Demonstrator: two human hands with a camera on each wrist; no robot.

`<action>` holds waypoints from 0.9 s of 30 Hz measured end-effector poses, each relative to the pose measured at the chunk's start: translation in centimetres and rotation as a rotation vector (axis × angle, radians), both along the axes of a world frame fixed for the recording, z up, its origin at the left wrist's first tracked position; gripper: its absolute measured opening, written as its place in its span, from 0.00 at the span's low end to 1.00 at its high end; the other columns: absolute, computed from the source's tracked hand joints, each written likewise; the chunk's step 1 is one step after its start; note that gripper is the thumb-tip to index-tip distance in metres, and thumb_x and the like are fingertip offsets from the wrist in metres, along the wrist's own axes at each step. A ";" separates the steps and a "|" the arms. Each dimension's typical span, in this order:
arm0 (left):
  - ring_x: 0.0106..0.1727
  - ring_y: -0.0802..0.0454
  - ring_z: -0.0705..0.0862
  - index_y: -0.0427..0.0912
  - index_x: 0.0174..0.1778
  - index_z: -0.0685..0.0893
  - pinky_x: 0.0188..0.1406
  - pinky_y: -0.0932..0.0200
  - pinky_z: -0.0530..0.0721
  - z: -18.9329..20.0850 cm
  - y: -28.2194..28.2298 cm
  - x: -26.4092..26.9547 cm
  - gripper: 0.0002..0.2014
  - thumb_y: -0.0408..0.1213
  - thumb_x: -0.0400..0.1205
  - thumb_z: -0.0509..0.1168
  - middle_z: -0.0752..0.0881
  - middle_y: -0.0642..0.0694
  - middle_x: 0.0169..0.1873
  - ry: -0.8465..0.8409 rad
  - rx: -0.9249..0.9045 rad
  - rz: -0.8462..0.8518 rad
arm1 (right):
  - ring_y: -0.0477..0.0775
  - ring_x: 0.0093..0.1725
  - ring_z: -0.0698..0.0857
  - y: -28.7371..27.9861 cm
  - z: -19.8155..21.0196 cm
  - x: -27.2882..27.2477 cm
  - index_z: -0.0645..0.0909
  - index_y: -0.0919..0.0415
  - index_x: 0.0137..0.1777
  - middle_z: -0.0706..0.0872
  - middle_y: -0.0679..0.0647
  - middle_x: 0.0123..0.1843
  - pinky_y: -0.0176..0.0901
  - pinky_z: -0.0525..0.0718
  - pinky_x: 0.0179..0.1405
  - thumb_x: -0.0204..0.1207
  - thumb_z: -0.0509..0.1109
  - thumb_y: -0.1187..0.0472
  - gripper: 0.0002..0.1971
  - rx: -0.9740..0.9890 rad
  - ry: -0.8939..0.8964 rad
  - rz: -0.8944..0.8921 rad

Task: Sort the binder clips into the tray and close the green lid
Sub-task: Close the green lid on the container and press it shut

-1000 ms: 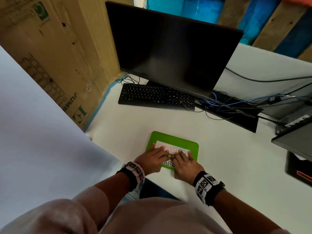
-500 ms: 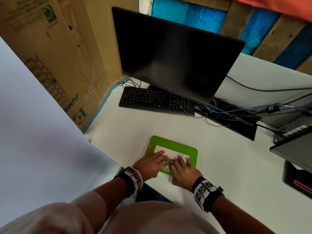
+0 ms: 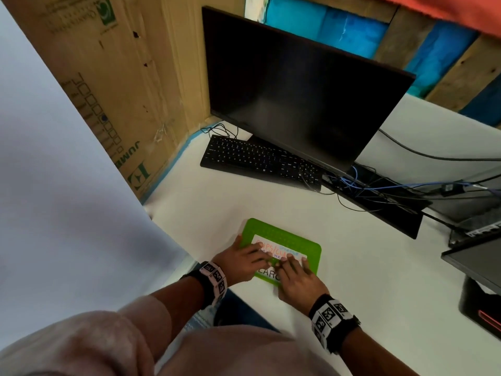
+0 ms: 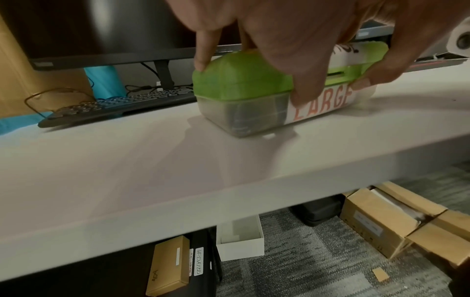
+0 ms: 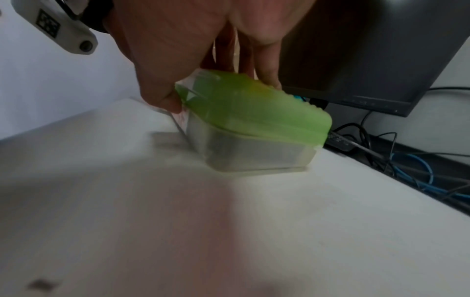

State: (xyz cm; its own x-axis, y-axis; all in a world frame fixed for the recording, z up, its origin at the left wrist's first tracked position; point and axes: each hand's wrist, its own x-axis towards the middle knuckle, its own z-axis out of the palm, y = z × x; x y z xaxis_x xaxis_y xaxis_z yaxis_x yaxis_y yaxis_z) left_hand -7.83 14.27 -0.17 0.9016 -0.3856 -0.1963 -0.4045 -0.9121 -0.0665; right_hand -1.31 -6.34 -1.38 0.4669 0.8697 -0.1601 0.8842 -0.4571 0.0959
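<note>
A clear plastic tray (image 4: 241,114) with a green lid (image 3: 284,234) on top stands on the white desk (image 3: 366,280), near its front edge. A paper label reading LARGE covers the tray's front. My left hand (image 3: 252,257) lies with straight fingers on the left half of the lid, its thumb against the front. My right hand (image 3: 294,268) lies flat on the right half, thumb at the front rim (image 5: 165,102). In the wrist views the lid (image 5: 254,108) sits level on the tray (image 5: 254,152). Dark contents show dimly through the wall; no binder clips lie outside.
Behind the tray lie a black keyboard (image 3: 260,158) and a dark monitor (image 3: 298,90), with tangled cables (image 3: 379,188) to the right. A cardboard sheet (image 3: 108,77) walls the left side. Another screen (image 3: 477,256) stands at the right edge. Boxes (image 4: 381,221) sit under the desk.
Both hands stay on the green lid and the tray has not moved on the desk. Only the head view has shifted slightly.
</note>
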 end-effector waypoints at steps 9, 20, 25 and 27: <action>0.63 0.54 0.77 0.60 0.53 0.78 0.52 0.38 0.85 0.3 0.0 -0.1 0.25 0.64 0.62 0.72 0.85 0.61 0.56 0.063 -0.048 0.061 | 0.59 0.52 0.89 -0.6 0.2 1.0 0.87 0.57 0.52 0.90 0.56 0.51 0.57 0.89 0.44 0.54 0.81 0.44 0.28 0.079 0.065 0.070; 0.59 0.53 0.81 0.58 0.48 0.78 0.53 0.34 0.84 0.6 -0.9 0.0 0.26 0.57 0.58 0.78 0.86 0.59 0.52 0.023 -0.091 0.108 | 0.60 0.47 0.90 0.1 0.0 1.0 0.87 0.59 0.49 0.90 0.57 0.47 0.56 0.89 0.38 0.50 0.82 0.49 0.26 0.071 0.091 0.078; 0.60 0.54 0.85 0.59 0.47 0.77 0.52 0.33 0.85 1.0 -0.4 0.6 0.29 0.57 0.53 0.80 0.86 0.61 0.53 0.061 -0.119 0.107 | 0.52 0.50 0.88 -0.4 1.4 2.2 0.82 0.52 0.54 0.88 0.49 0.50 0.45 0.89 0.40 0.64 0.72 0.40 0.22 0.147 0.175 0.133; 0.61 0.54 0.84 0.59 0.46 0.76 0.53 0.34 0.84 1.0 0.0 1.1 0.29 0.56 0.53 0.80 0.85 0.62 0.53 0.082 -0.119 0.099 | 0.47 0.49 0.87 -0.7 2.2 2.7 0.80 0.47 0.56 0.87 0.45 0.51 0.39 0.87 0.38 0.70 0.64 0.39 0.19 0.167 0.218 0.094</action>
